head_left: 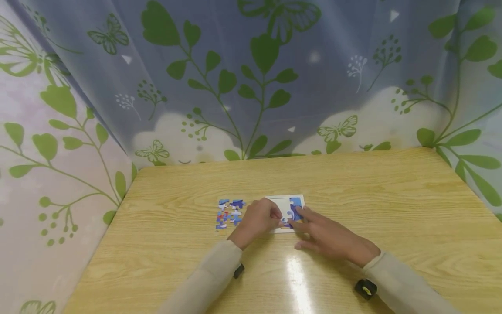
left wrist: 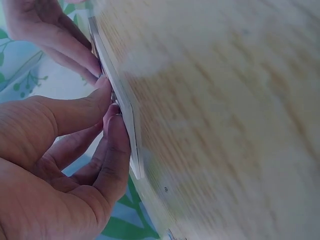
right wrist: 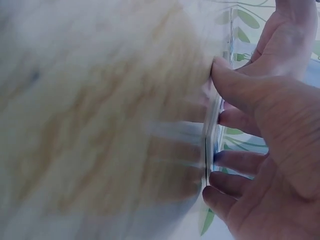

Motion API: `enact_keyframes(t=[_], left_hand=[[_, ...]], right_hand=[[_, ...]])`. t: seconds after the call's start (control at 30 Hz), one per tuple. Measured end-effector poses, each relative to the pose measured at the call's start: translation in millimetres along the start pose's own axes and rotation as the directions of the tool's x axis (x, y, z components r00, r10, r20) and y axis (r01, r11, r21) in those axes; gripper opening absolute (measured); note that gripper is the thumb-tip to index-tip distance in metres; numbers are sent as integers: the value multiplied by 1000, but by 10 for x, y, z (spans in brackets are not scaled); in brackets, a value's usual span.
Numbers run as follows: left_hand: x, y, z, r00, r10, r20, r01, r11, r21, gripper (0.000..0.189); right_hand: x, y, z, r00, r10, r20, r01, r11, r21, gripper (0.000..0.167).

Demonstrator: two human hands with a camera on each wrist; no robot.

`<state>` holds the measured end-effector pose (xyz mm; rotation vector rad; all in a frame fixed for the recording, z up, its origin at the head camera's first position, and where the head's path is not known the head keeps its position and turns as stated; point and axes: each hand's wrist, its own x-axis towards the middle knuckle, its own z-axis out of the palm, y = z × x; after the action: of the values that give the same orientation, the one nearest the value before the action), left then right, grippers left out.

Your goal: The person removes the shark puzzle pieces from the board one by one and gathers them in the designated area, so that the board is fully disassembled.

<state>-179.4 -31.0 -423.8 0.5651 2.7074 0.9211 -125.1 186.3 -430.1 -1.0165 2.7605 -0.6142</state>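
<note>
A white-framed puzzle board [head_left: 279, 203] lies on the table, with blue jigsaw pieces [head_left: 296, 202] joined along its right side. My left hand [head_left: 259, 218] reaches over the board's left part and pinches a small jigsaw piece between thumb and curled fingers at the board's surface. Most of that piece is hidden by the fingertips in the left wrist view, where the board's edge [left wrist: 136, 145] shows. From the right, my right hand [head_left: 327, 235] rests outstretched fingertips on the joined pieces, its thumb near the board's front edge.
Left of the board, several loose jigsaw pieces [head_left: 227, 214] in blue, white and red lie close together on the wooden table [head_left: 176, 196]. A patterned curtain [head_left: 219, 109] hangs along the table's back edge.
</note>
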Motion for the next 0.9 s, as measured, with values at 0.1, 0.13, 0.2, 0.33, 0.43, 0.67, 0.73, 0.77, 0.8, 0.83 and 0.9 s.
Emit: enact_keyframes(t=[0.1, 0.13, 0.2, 0.33, 0.43, 0.67, 0.73, 0.77, 0.8, 0.83, 0.9], left_hand=[[-3, 9, -2, 1000, -8, 1, 8, 1000, -3, 11], [-3, 9, -2, 1000, -10, 0, 10, 1000, -2, 11], [0, 4, 1, 1000, -11, -4, 11, 1000, 6, 11], [2, 0, 3, 1000, -11, -5, 11, 1000, 1, 10], [1, 4, 3, 1000, -17, -2, 17, 1000, -11, 10], [-7, 29, -19, 999, -42, 10, 42, 998, -40, 9], [-10, 36, -31, 998, -54, 16, 54, 997, -52, 9], [-8, 37, -33, 998, -59, 18, 60, 997, -54, 8], [-8, 38, -34, 998, -65, 20, 66, 996, -56, 8], [-7, 36, -34, 997, -70, 22, 71, 996, -59, 8], [-3, 31, -30, 997, -78, 24, 80, 994, -69, 8]], right_hand=[[-30, 21, -28, 1000, 5, 15, -5, 1000, 6, 59], [-40, 27, -33, 1000, 7, 21, -8, 1000, 10, 60], [-54, 38, -36, 1000, 11, 27, -11, 1000, 19, 60], [-68, 47, -23, 1000, 7, 23, -8, 1000, 25, 61], [-69, 46, -10, 1000, 2, 13, -2, 1000, 12, 61], [-61, 28, -8, 1000, -2, 10, 2, 999, -33, 61], [-58, 23, -13, 1000, -8, 10, 8, 999, -43, 61], [-57, 20, -16, 1000, -10, 9, 11, 999, -47, 61], [-57, 19, -17, 1000, -11, 11, 11, 999, -48, 61], [-57, 18, -18, 1000, -11, 12, 11, 999, -47, 61], [-59, 18, -17, 1000, -11, 15, 12, 999, -47, 61]])
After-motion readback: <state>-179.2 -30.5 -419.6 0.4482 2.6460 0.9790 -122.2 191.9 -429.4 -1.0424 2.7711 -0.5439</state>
